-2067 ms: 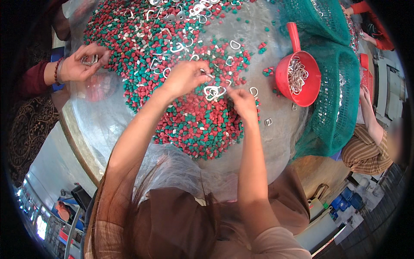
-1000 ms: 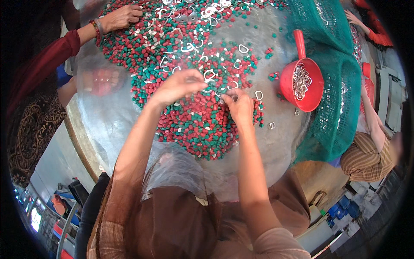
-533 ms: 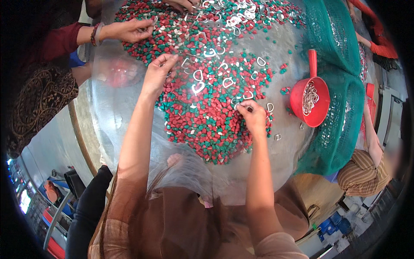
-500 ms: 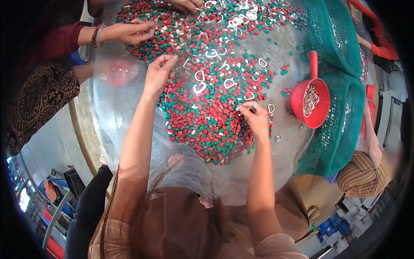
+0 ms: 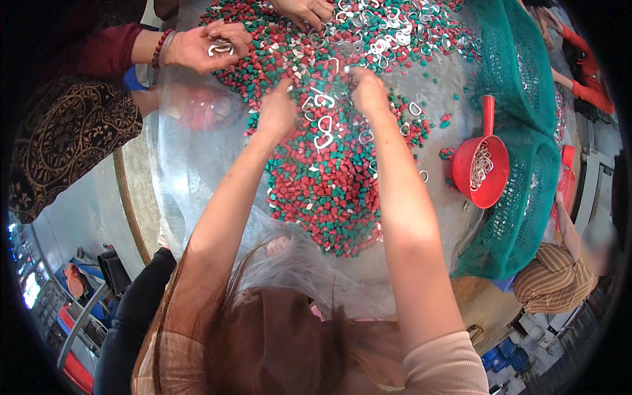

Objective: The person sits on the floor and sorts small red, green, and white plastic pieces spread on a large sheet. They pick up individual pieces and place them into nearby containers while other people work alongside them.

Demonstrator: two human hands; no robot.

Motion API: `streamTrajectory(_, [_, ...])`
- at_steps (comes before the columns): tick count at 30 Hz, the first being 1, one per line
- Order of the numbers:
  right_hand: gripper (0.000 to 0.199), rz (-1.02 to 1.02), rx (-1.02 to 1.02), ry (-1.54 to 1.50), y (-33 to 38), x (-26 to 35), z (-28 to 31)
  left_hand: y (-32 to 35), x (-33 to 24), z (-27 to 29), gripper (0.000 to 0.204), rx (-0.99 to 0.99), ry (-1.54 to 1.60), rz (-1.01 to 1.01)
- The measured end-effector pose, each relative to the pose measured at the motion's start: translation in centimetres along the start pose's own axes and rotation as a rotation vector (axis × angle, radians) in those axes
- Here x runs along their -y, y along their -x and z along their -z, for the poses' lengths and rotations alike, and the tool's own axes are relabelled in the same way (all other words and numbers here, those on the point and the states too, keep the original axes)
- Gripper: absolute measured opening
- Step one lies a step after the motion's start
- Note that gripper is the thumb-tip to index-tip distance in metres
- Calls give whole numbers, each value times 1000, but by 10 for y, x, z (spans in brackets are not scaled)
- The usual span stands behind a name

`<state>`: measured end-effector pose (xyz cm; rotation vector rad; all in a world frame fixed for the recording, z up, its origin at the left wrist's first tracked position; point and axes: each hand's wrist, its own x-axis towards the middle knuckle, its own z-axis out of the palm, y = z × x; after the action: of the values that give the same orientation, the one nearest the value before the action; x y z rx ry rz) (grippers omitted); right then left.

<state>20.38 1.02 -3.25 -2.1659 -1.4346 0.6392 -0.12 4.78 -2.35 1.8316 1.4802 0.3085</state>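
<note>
A spread of small red and green pieces [image 5: 322, 197], like tumbling stones, lies on clear plastic before me. Pale metal D-shaped rings [image 5: 323, 141] are scattered on top. My left hand [image 5: 276, 110] hovers over the left side of the spread, its fingers curled in; whatever they hold is hidden. Farther to the right, my right hand [image 5: 368, 93] reaches over the pieces, thumb and forefinger pinched at a small whitish bit too small to name. Right of the spread sits a red long-handled scoop [image 5: 463, 168] with metal rings [image 5: 480, 166] in its bowl.
At the left, another person's open hand [image 5: 201, 56] cradles metal pieces; a further hand [image 5: 306, 10] picks at the far pile. Green mesh baskets [image 5: 510, 197] line the right side. More people sit beyond them. A cluster of flat metal rings [image 5: 395, 39] lies at the back.
My right hand has moved far forward and left, closer to my left hand. My left hand has shifted slightly right and nearer. The neighbour's hand has turned palm up, showing metal pieces.
</note>
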Motion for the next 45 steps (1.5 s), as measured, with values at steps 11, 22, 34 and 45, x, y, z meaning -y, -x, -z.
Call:
streamTrajectory(11, [48,2,473,-370,104,1,105,61,-27,62,50,567,310,-136])
streamTrajectory(22, [17,-615,194,-683,154,-54,84,70,-35,25,19,378,214,-253])
streamTrajectory(34, [24,-492,16,-500,200,-55,71,148,-57,-31,29,445,-373,-621])
streamTrajectory(45, [24,-42,230,-431,66,-49,42,137,-57,-3,17,529,-248,-590])
